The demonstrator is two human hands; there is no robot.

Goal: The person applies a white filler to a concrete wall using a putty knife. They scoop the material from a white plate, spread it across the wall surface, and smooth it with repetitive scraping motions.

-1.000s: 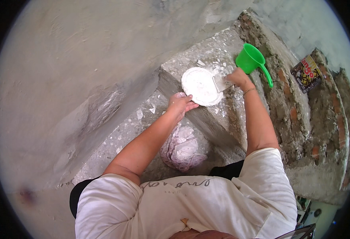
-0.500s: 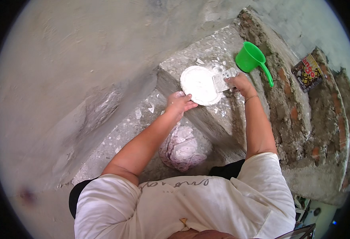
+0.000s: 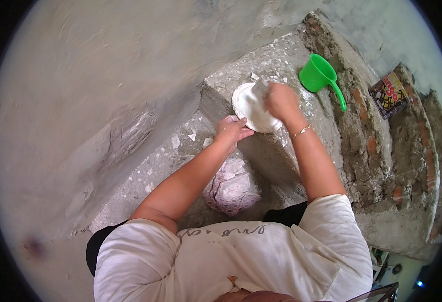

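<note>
A round white plate (image 3: 274, 124) with white paste on it rests on a concrete step. My left hand (image 3: 232, 129) grips the plate's near-left rim, thumb on top and fingers below. In my right hand (image 3: 283, 102) is a flat greyish scraper (image 3: 259, 89), held over the far part of the plate; the hand hides part of the plate, and motion blurs the tool's edge. Between my arms, on the lower step, lies a crumpled plastic bag (image 3: 232, 186) with white powder on it.
A green dipper (image 3: 316, 73) stands right of the plate, its handle pointing toward me. Farther right, a dark printed tin (image 3: 389, 94) sits on the rough brick steps (image 3: 367, 136). White flakes (image 3: 175, 141) litter the lower step. A plastered wall (image 3: 105, 60) rises at left.
My right hand has swept the scraper leftward from the plate's right edge to over its far part. The paste looks spread less evenly. My left hand stays on the rim.
</note>
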